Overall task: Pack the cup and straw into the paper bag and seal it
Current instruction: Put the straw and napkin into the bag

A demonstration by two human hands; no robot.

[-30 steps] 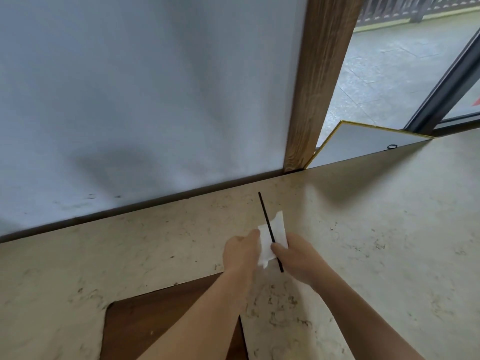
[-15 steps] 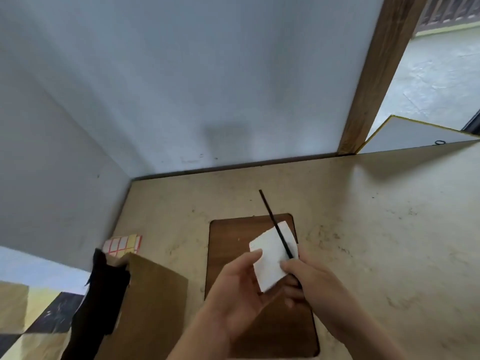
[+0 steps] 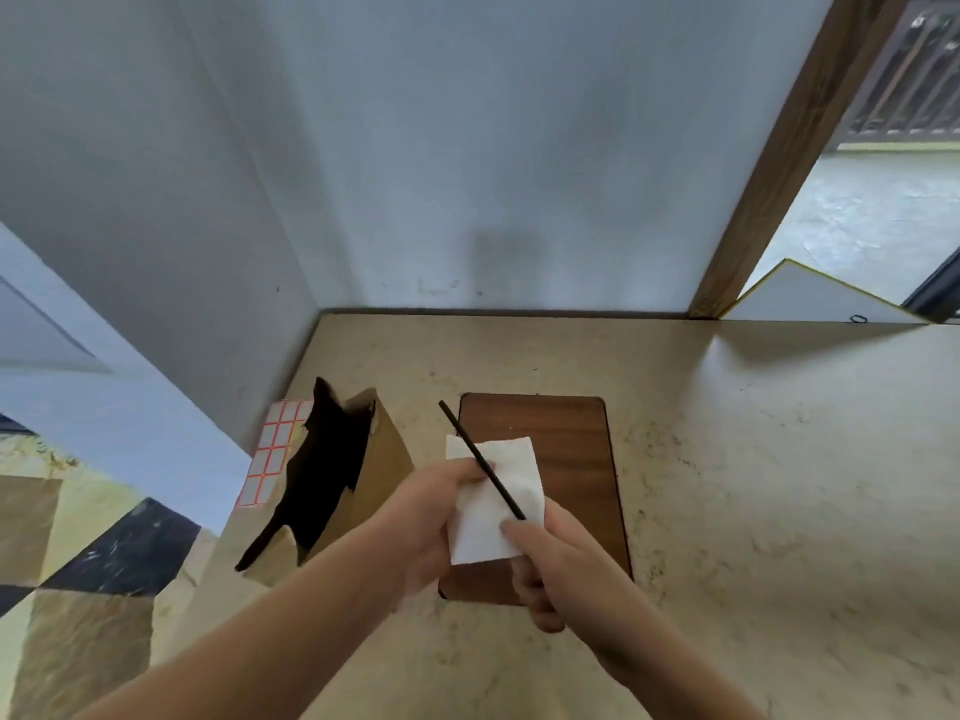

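Fingers of the right hand are pinching the lower end of the black straw, which is slanting up and to the left across a white napkin. Curled around the napkin's left edge, the left hand is holding it above the wooden board on the table. Compared with a second ago, the view is now taking in the paper bag, standing open just left of the hands beside a sticker sheet. That is bringing the straw near its destination; I judge insertion comes next. No cup is showing outside the bag.
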